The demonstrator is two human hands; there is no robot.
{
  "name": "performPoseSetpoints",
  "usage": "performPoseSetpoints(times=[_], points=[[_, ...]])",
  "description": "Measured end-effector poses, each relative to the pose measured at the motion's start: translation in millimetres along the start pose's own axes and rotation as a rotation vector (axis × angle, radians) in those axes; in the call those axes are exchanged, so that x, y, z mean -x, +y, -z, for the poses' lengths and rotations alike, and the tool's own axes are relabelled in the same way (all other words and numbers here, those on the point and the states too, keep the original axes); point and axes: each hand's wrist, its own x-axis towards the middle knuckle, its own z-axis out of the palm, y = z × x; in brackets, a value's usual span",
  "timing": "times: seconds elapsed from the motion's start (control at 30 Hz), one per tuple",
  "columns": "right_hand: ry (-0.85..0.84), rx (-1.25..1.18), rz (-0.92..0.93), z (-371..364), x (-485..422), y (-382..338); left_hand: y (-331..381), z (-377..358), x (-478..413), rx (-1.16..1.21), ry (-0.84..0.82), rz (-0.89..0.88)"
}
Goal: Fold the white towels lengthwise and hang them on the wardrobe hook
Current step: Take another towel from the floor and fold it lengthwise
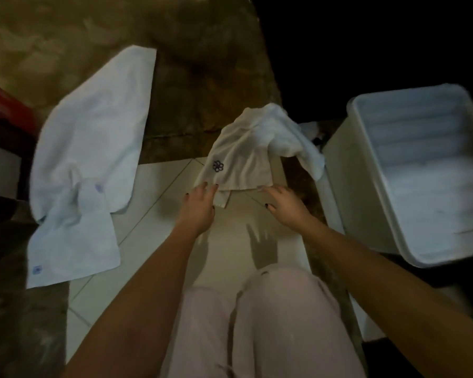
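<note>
In the head view, a crumpled white towel [246,156] is pressed at its near hem by the straight-fingered left hand [200,207] and right hand [284,204] at the tiled floor's [159,219] far edge, a second towel [85,148] is spread leftward, and nothing is judged folded or hung.

head-worn view, looking steeply down, close

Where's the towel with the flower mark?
Head view, centre: the towel lies crumpled beyond the left hand and right hand, left of the white tub.
</note>
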Motion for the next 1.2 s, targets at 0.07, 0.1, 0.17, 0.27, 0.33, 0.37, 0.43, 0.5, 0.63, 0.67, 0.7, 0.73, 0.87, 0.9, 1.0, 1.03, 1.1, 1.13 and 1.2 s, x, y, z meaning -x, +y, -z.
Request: performPoseSetpoints(times=[0.07,0.1,0.17,0.27,0.33,0.37,0.43,0.5,0.63,0.67,0.7,0.73,0.87,0.9,1.0,1.03,1.1,1.13,1.2], points=[[0.003,-0.005,0.012,-32,-43,16,-24,-39,-25,0.001,0.025,0.041],[0.002,-0.008,0.004,-46,-63,24,-35,-56,-37,-0.005,0.045,0.064],[0.025,-0.009,-0.014,-67,-99,40,-53,-85,-60,-0.008,0.072,0.147],[0.109,0.016,-0.006,-93,-138,62,-73,-115,-91,0.067,0.151,0.248],[0.142,0.018,-0.001,-110,-152,71,-77,-125,-107,0.244,0.167,0.238],[0.175,0.033,-0.008,-120,-157,75,-78,-129,-115,0.337,0.178,0.215],[0.281,0.073,-0.021,-136,-160,79,-76,-130,-125,0.434,0.203,0.163],[0.349,0.070,-0.020,-143,-162,81,-76,-129,-131,0.471,0.239,0.150],[0.335,0.001,0.027,-127,-151,77,-68,-110,-130,0.571,0.355,0.218],[0.349,-0.064,0.043,-117,-144,75,-64,-103,-126,0.582,0.368,0.235],[0.374,-0.138,0.049,-102,-136,70,-60,-91,-120,0.597,0.371,0.244],[0.398,-0.210,0.042,-90,-129,66,-55,-82,-115,0.622,0.369,0.241],[0.449,-0.330,-0.103,-17,-83,36,-29,-13,-84,0.634,0.329,0.199],[0.454,-0.366,-0.102,3,-67,24,-20,9,-74,0.645,0.323,0.186],[0.425,-0.538,-0.020,68,-10,-18,10,76,-38,0.706,0.347,0.101],[0.423,-0.549,-0.005,89,12,-31,22,99,-24,0.727,0.353,0.083],[0.452,-0.552,0.010,134,60,-58,43,149,7,0.787,0.381,0.080],[0.476,-0.566,0.008,157,84,-70,53,175,23,0.811,0.395,0.088],[0.557,-0.620,-0.031,204,131,-93,70,227,56,0.811,0.409,0.104]])
